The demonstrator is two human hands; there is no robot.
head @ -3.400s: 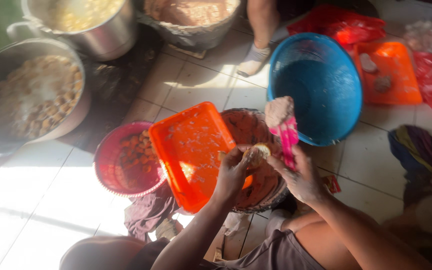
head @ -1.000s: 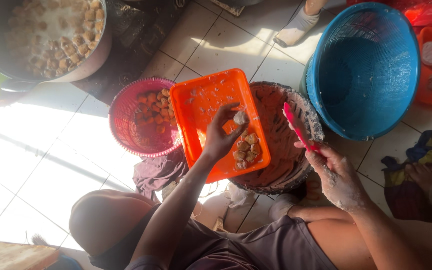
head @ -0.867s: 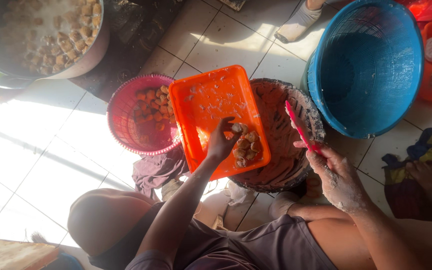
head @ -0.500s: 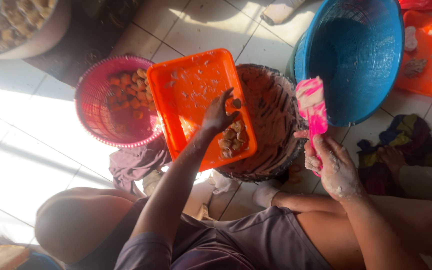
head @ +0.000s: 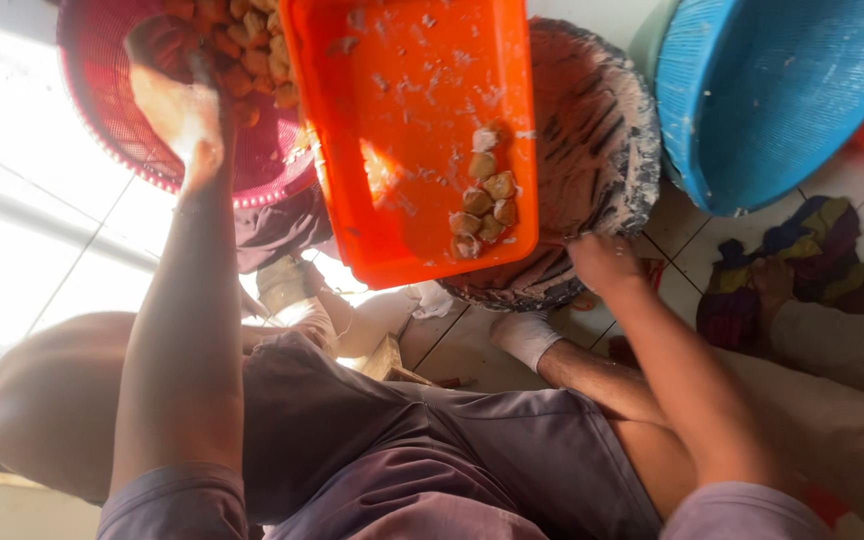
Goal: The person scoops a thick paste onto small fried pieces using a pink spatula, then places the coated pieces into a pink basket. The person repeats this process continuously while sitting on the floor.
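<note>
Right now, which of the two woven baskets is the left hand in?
The pink basket, holding browned food pieces, left of the orange tray. The left hand reaches into it; the blue basket sits far right, untouched.

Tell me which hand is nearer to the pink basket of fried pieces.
Left. The left hand reaches into the pink basket, over the fried pieces. The right hand is far across, at the near rim of the brown bowl, past the orange tray.
</note>
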